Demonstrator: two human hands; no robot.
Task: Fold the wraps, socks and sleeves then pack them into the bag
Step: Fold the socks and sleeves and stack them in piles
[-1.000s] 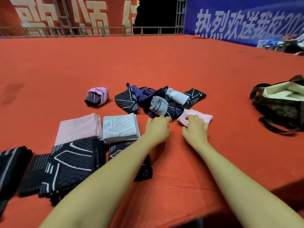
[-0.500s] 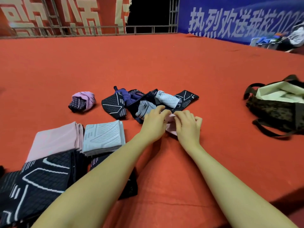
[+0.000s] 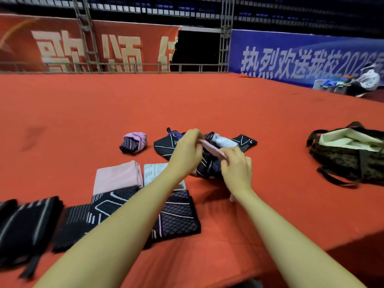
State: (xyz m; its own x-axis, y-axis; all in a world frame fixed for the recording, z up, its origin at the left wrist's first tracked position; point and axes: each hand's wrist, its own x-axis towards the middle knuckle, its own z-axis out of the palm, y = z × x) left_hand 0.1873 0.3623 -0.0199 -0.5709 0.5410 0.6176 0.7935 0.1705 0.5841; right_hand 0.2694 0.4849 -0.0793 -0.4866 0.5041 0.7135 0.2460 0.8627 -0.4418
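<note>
Both hands (image 3: 188, 150) (image 3: 236, 167) hold pink sleeve (image 3: 209, 147); bag (image 3: 345, 161) gapes open.

Both bare forearms reach forward, raised side by side, the left hand (image 3: 188, 151) with fingers curled pinching the far end of a pink cloth (image 3: 209, 149) and the right hand (image 3: 236, 167) gripping its near end, knuckles up
</note>
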